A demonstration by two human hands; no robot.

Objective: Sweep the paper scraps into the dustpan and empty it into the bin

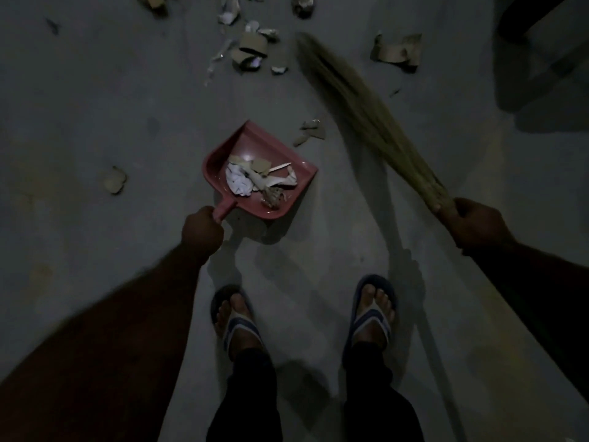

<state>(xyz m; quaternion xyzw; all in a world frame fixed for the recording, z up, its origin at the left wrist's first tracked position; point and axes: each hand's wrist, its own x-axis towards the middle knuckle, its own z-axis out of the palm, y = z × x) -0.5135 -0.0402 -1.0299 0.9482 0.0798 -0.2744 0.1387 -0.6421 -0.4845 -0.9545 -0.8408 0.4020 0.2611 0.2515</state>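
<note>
**Pan in one hand, broom in the other**

I see the left hand [202, 231] curled tight round the handle of the pink dustpan [255, 140]. The pan is in the middle of the grey floor [95, 106], just past the feet, with its open side turned far and right. I cannot tell if it sits on the floor or hangs a bit above it. White and brown scraps [255, 181] lie in a heap inside it.

The right hand [475, 224] grips the near end of the straw broom [366, 113]. The blurry brush points far and left.

More bits lie on the floor. A small bunch [314, 130] is just past the pan's open side. A big pile [248, 49] is far off. One brown piece [398, 52] is far right, and one [114, 180] is alone on the left.
</note>
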